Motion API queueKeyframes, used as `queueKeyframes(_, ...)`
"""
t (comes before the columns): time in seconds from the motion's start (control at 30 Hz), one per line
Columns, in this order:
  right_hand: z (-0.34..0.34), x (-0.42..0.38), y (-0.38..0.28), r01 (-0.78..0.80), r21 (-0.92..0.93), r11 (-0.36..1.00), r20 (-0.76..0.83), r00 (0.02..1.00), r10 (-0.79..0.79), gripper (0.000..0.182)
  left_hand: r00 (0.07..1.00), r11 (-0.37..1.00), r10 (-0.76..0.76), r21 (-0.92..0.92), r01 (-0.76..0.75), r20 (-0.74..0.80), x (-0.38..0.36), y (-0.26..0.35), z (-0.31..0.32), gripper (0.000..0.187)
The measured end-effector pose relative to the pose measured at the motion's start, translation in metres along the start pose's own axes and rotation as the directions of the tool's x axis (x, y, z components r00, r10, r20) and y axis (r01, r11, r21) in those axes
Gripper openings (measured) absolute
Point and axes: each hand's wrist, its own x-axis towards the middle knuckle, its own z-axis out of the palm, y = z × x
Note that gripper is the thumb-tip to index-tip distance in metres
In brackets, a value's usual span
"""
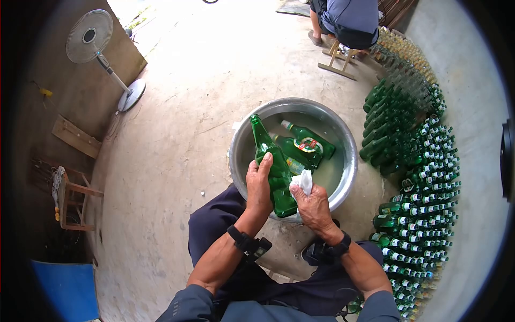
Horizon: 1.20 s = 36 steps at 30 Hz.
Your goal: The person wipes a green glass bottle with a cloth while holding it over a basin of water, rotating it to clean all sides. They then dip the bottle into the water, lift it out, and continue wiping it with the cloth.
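A green glass bottle (pixel 276 174) is tilted over the near side of a metal basin (pixel 350 182), its neck pointing away from me. My left hand (pixel 259 185) is closed around the bottle's body from the left. Near the bottle's base, my right hand (pixel 312 206) pinches a crumpled white cloth (pixel 303 181). Cloudy water stands in the basin. Green bottles lie in it, one of them with a red and white label (pixel 309 145). The lower part of those bottles is partly hidden by the one in my left hand.
Rows of green bottles (pixel 418 206) line the right wall, with clear ones (pixel 405 51) farther back. A person (pixel 348 21) sits on a wooden stool (pixel 338 64) at the top. A standing fan (pixel 99 53), a wooden chair (pixel 78 196) and a blue panel (pixel 67 290) are at the left.
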Motion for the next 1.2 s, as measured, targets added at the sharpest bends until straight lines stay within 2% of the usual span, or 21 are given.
queueKeyframes(0.07,0.001,0.003,-0.001,-0.046,0.010,0.999,-0.039,0.998,0.046,0.022,1.000,1.000,0.003,0.001,-0.003,-0.013,0.001,-0.003,-0.001,0.029)
queueKeyframes(0.17,0.007,0.004,0.010,0.008,-0.005,1.000,-0.110,0.994,-0.009,0.022,1.000,1.000,-0.016,0.005,0.016,-0.001,0.002,-0.009,-0.006,0.030)
queueKeyframes(0.2,0.007,0.005,0.013,0.011,-0.005,1.000,-0.114,0.993,-0.011,0.022,1.000,1.000,-0.016,0.006,0.016,0.003,0.003,-0.011,-0.007,0.030)
queueKeyframes(0.27,0.006,0.008,0.019,0.012,-0.132,0.991,-0.131,0.991,-0.030,0.022,1.000,1.000,-0.006,0.024,0.006,-0.003,0.004,-0.015,-0.011,0.032)
queueKeyframes(0.37,0.004,0.014,0.019,-0.001,-0.118,0.993,-0.142,0.990,-0.016,0.023,0.998,0.998,0.005,0.055,-0.002,-0.065,0.000,-0.011,-0.004,0.033)
queueKeyframes(0.53,-0.002,0.021,0.023,-0.084,-0.110,0.990,-0.126,0.990,0.070,0.024,1.000,0.996,-0.014,0.087,0.014,-0.003,-0.005,-0.005,0.001,0.032)
queueKeyframes(0.6,-0.006,0.016,0.014,-0.107,0.057,0.993,-0.095,0.989,0.112,0.026,1.000,0.997,-0.023,0.079,0.022,0.012,-0.004,-0.002,0.002,0.031)
queueKeyframes(0.63,-0.006,0.014,0.013,-0.109,0.054,0.993,-0.094,0.989,0.113,0.026,0.998,0.999,-0.034,0.037,0.032,0.046,-0.002,0.000,0.001,0.031)
queueKeyframes(0.7,-0.006,0.010,0.011,-0.067,0.268,0.961,-0.064,0.994,0.087,0.028,0.996,0.999,-0.045,-0.007,0.046,0.079,-0.001,0.004,0.002,0.031)
queueKeyframes(0.73,-0.009,0.008,0.008,-0.068,0.266,0.961,-0.063,0.994,0.087,0.028,0.997,0.999,-0.038,-0.032,0.040,0.060,-0.001,0.006,0.004,0.030)
queueKeyframes(0.8,-0.016,0.004,-0.004,-0.113,0.305,0.946,0.077,0.993,0.094,0.031,0.999,0.998,-0.028,-0.059,0.030,0.037,-0.001,0.009,0.005,0.030)
queueKeyframes(0.83,-0.018,0.002,-0.010,-0.116,0.304,0.946,0.082,0.992,0.095,0.031,0.999,0.997,-0.027,-0.071,0.029,0.029,-0.001,0.010,0.003,0.030)
queueKeyframes(0.93,-0.019,-0.002,-0.020,-0.061,0.232,0.971,0.190,0.982,0.016,0.040,1.000,0.999,-0.001,-0.045,0.002,0.016,0.000,0.010,-0.001,0.029)
queueKeyframes(1.0,-0.018,-0.002,-0.022,0.097,0.128,0.987,0.264,0.956,-0.128,0.049,1.000,1.000,0.024,-0.007,-0.024,0.018,-0.001,0.011,0.000,0.029)
queueKeyframes(1.03,-0.019,-0.002,-0.024,0.075,0.070,0.995,0.289,0.953,-0.092,0.056,0.999,0.999,0.043,0.010,-0.043,0.015,-0.003,0.014,0.003,0.029)
queueKeyframes(1.07,-0.018,-0.002,-0.021,0.072,0.070,0.995,0.290,0.953,-0.090,0.056,0.998,0.998,0.060,0.027,-0.061,0.013,-0.004,0.014,0.004,0.028)
queueKeyframes(1.13,-0.013,-0.002,-0.014,0.316,-0.131,0.940,0.211,0.935,-0.285,0.058,0.998,0.996,0.068,0.056,-0.069,0.009,-0.002,0.010,0.003,0.029)
queueKeyframes(1.2,-0.011,0.000,-0.009,0.276,-0.150,0.949,0.186,0.951,-0.247,0.055,0.997,0.993,0.073,0.089,-0.073,0.006,-0.001,0.003,0.003,0.029)
